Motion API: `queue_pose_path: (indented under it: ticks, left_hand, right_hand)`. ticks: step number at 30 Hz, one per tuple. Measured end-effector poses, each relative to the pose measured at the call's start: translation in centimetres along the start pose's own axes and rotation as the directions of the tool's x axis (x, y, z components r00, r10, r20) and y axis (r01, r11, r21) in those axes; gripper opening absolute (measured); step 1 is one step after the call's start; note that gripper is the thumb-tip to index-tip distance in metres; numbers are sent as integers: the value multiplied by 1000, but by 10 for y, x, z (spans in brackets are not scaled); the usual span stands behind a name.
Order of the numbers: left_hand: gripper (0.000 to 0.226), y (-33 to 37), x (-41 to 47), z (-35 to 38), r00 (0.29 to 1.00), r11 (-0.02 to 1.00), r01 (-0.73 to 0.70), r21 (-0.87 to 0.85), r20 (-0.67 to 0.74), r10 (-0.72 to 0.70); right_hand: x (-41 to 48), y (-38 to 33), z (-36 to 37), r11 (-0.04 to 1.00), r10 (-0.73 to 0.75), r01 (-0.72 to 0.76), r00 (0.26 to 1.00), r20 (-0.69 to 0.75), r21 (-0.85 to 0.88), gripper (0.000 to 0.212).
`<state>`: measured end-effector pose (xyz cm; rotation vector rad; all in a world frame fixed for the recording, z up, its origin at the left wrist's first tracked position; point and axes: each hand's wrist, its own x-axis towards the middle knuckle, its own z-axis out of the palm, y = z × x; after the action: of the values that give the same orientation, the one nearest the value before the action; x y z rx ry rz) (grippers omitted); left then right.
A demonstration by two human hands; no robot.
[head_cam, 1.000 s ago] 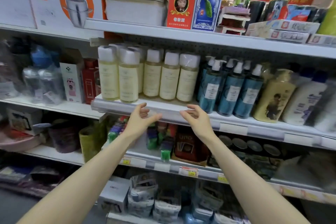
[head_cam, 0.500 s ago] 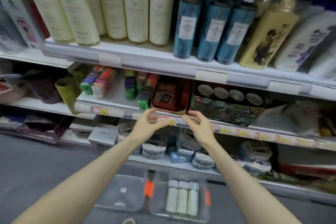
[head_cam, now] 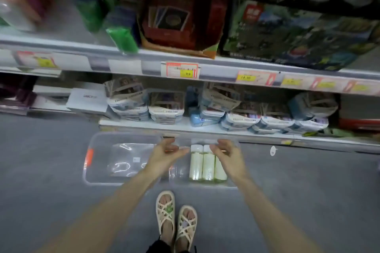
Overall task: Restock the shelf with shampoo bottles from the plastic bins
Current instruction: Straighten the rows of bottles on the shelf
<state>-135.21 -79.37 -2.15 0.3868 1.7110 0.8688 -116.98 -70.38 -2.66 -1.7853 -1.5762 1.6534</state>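
On the matte grey store floor (head_cam: 51,160), at the foot of a white metal shelf (head_cam: 205,129), two clear plastic bins w/ rounded corners are sitting side by side. The left bin (head_cam: 96,172), w/ an orange latch, is catching glossy reflections on its base. The right bin (head_cam: 205,184) is holding three shampoo bottles (head_cam: 202,165): slim cylinders w/ pale cream bodies & white caps, lying flat and touching, caps toward the shelf. Both bare arms are reaching down & fwd. The left hand (head_cam: 164,155) is hovering over the seam btwn the bins, and the right hand (head_cam: 227,157) is hovering over the rightmost bottle. Fingers on each are curling loosely, thumbs apart, gripping nothing. Cream strappy sandals (head_cam: 176,217) are standing nr the bins. Yellow price tags (head_cam: 182,70) are lining the shelf edge higher up.
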Motion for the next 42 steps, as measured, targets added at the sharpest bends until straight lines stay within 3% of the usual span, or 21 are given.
queue_pose_path:
  ticks: [1,4,14,24,30,42]
  left_hand:
    - [77,-18,14,5,1000,1000,21,3,9,-21]
    - [89,-72,55,21,998,998,65,11,-3,-65]
    - [61,-232,185,75,985,983,173,67,8,-174]
    - [77,-343,309,125,974,966,209,153,55,-220]
    - [70,-381,367,151,966,971,225,75,110,-233]
    - [50,-395,398,160,939,945,326,32,108,-328]
  right_hand:
    - [9,17,5,1000,31,-30,1000,-3,5,36]
    - [37,68,18,996,94,-94,995,-27,11,39]
    - [131,240,56,968,246,-249,966,-80,-33,44]
    - [233,370,96,960,264,-271,960,-93,-66,56]
    - [275,413,110,952,272,-286,955,-118,-113,67]
    - [297,423,103,931,291,-310,949,-118,-192,45]
